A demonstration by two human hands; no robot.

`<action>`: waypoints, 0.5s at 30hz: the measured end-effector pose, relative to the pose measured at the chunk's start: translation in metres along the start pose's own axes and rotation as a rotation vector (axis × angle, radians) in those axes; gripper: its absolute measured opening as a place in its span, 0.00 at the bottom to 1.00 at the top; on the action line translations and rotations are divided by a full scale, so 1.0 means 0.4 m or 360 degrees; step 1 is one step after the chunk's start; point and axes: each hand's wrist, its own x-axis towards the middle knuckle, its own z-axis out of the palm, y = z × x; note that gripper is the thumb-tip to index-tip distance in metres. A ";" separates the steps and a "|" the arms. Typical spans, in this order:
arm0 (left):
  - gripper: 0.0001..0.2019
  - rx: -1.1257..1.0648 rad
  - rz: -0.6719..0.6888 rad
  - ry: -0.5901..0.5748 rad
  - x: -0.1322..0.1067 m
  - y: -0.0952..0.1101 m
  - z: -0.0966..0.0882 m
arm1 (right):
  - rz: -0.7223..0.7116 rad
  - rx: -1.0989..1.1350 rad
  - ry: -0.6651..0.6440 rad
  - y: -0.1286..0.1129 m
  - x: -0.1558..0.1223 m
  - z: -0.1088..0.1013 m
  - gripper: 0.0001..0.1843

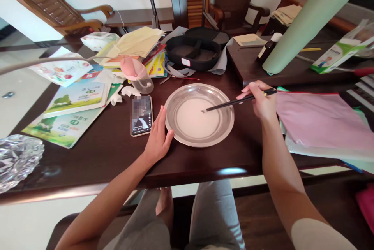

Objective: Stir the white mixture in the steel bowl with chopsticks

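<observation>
A round stainless steel dish [226,119] with a wide rim sits on the dark table, holding a milky white liquid [197,121]. My left hand [157,137] lies against the dish's left rim, fingers stretched out and thumb apart, not wrapped round it. In my right hand [261,98] is a pair of black chopsticks [228,104], pinched near the thick ends. They slant down to the left over the dish, their tips at the liquid's surface. Just left of my left hand lies a phone [142,115] with its screen lit.
Behind the dish are a pink-topped bottle [136,74] and an open black case [193,53]. Booklets [76,102] and a glass dish [20,160] are on the left. A tall green flask [306,24] stands at the right, above a pink folder [318,121].
</observation>
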 end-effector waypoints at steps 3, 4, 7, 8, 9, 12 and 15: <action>0.35 0.0010 -0.0003 -0.0008 -0.001 -0.001 -0.001 | 0.0070 0.0042 -0.0128 0.001 -0.004 0.005 0.21; 0.35 0.0015 -0.0001 -0.0009 -0.001 -0.001 0.000 | 0.0118 0.0062 -0.0243 -0.001 -0.008 0.014 0.20; 0.35 0.0032 -0.0003 -0.0008 -0.001 -0.003 0.000 | 0.0194 0.0078 -0.0495 -0.007 -0.019 0.040 0.19; 0.35 0.0036 -0.0004 -0.0006 -0.001 -0.003 0.001 | 0.0177 0.0058 -0.0483 -0.009 -0.020 0.043 0.19; 0.35 0.0036 -0.0004 -0.0005 -0.001 -0.002 0.001 | 0.0148 0.0032 -0.0421 -0.010 -0.019 0.041 0.18; 0.35 0.0023 0.0003 -0.0003 -0.001 0.000 0.000 | 0.0073 -0.0006 -0.0114 -0.008 -0.007 0.015 0.19; 0.35 0.0012 0.0003 0.0001 0.000 0.001 0.000 | 0.0059 0.0035 -0.0031 -0.004 -0.001 -0.003 0.21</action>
